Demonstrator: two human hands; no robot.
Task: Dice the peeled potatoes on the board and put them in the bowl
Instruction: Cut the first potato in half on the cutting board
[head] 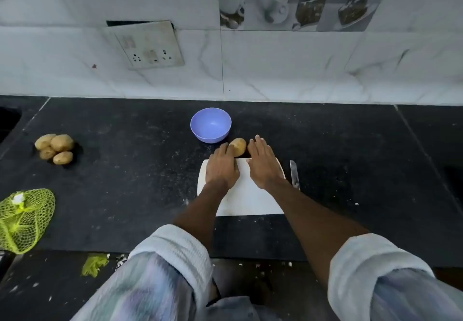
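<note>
Viewpoint: head-worn, above the black countertop, close over the white cutting board.
Facing: forward and down toward the tiled wall.
Lens: wide-angle; edges bend.
Views: one only.

1. Five potatoes: one potato just beyond the board, and a cluster of four potatoes at the far left of the desk.
2. One blue bowl.
3. One white cutting board.
4. One knife beside the board.
5. One green mesh bag.
6. Two hands: left hand, right hand.
7. One wall socket plate.
</note>
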